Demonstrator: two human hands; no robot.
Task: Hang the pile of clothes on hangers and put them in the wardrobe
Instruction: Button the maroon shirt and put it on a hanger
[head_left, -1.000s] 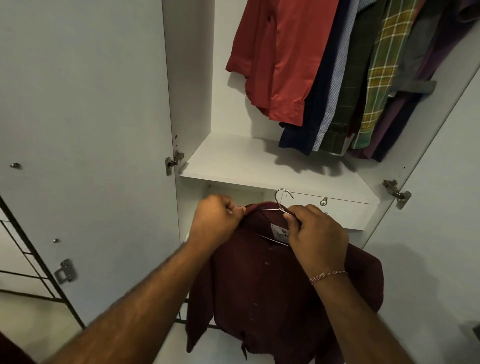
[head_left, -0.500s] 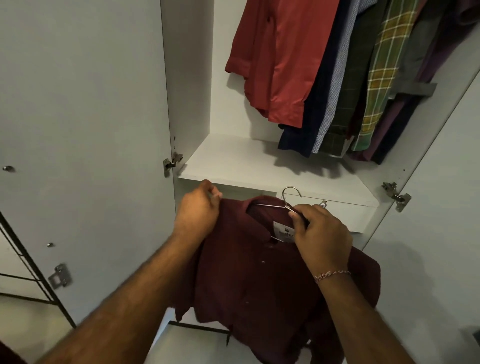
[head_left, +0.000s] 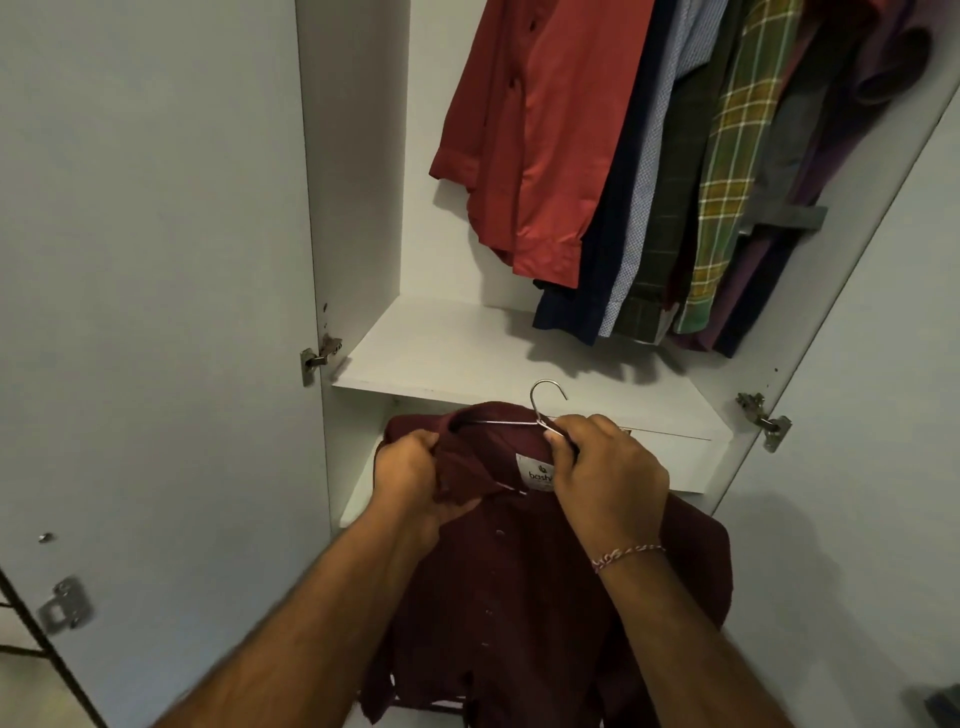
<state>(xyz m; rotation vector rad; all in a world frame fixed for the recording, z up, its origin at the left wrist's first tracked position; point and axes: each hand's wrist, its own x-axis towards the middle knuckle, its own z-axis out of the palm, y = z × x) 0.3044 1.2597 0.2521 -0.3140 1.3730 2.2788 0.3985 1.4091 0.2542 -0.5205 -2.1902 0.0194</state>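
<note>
Maroon shirt (head_left: 519, 597) gripped by left hand (head_left: 415, 488), right hand (head_left: 608, 478) pinching its wire hanger (head_left: 543, 410) below hung shirts (head_left: 649, 171).

Left hand (head_left: 410, 483) shifted from shirt shoulder to grip collar (head_left: 462, 467).

shirt (head_left: 524, 582) on wire hanger (head_left: 543, 410), before wardrobe shelf (head_left: 467, 353) | hung shirts (head_left: 649, 171) above shelf, right | doors flank opening

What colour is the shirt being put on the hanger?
Dark maroon shirt, plain as far as the head view shows.
</note>
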